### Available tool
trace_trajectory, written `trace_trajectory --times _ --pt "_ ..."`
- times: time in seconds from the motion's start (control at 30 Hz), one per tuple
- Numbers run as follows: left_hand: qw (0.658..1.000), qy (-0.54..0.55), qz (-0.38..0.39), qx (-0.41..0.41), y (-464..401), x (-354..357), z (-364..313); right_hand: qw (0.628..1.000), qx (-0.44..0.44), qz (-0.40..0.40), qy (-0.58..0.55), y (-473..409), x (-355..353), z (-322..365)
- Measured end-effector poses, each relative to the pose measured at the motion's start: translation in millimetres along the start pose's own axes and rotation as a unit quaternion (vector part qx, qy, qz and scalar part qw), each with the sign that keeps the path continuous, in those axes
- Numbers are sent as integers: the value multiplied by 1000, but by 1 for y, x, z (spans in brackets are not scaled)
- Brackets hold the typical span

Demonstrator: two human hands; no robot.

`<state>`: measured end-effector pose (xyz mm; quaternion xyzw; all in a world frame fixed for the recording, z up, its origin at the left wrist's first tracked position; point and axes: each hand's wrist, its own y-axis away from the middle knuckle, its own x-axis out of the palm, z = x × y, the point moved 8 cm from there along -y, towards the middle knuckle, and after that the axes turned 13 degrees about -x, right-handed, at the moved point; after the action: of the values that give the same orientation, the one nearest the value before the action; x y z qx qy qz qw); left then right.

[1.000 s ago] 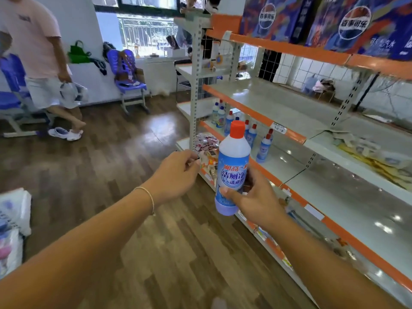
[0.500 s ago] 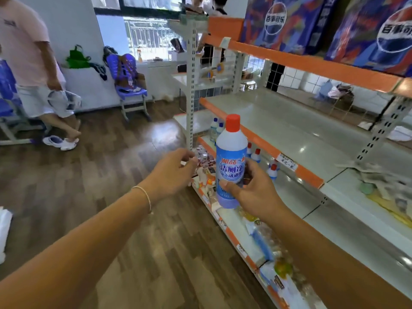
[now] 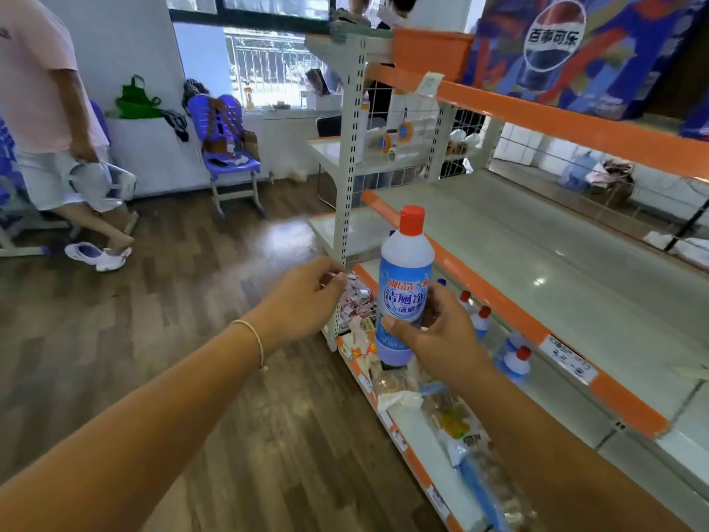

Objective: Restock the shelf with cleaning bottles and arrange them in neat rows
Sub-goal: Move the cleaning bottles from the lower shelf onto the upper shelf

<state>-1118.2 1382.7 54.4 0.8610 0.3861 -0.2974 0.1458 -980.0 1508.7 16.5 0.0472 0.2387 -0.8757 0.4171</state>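
Right hand (image 3: 433, 335): grips upright toilet-cleaner bottle (image 3: 404, 286) | left hand (image 3: 307, 301): beside it, fingers loosely curled, holding nothing; shelved bottles (image 3: 516, 362) beyond right hand

Shelving (image 3: 498, 240) at right, bottle (image 3: 406, 286) held before it — bottles (image 3: 516, 360) on the shelf behind, snack packs (image 3: 449, 420) below, chair (image 3: 226, 147) and person (image 3: 50, 109) far left.

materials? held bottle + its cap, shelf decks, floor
White bottle with the blue label, held in the right hand: looks like matte, slightly translucent plastic. Its red screw cap: opaque plastic, faintly ribbed. Pale grey shelf deck: probably painted sheet metal, glossy, with light glints; orange front strip unclear, plastic or metal. Brown plank floor: wood or wood-look laminate, shiny where the window reflects.
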Motion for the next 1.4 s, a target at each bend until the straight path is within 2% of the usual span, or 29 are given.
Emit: trace_trajectory --times 0.37,0.5,0.73,0.87,1.03,1.17,1.33,1.4 --pt "998 -39 29 36 -171 -41 0 998 10 -57 6 -140 34 -47" --pt "998 0 48 44 -218 -32 -6 998 12 -57 28 -175 29 -63" --pt "996 -7 76 38 -301 6 -13 996 23 -73 40 -233 2 -117" --pt "994 -21 80 70 -350 33 -36 993 39 -94 52 -270 -22 -155" --pt "981 2 176 79 -401 83 -72 990 69 -101 68 -311 -56 -195" --pt "972 -14 215 98 -436 121 -86 987 86 -102 86 -334 -78 -222" --pt "970 -42 205 119 -464 152 -98 982 98 -114 115 -354 -96 -247" --pt "973 -21 196 117 -476 163 -101 980 105 -114 127 -361 -99 -255"
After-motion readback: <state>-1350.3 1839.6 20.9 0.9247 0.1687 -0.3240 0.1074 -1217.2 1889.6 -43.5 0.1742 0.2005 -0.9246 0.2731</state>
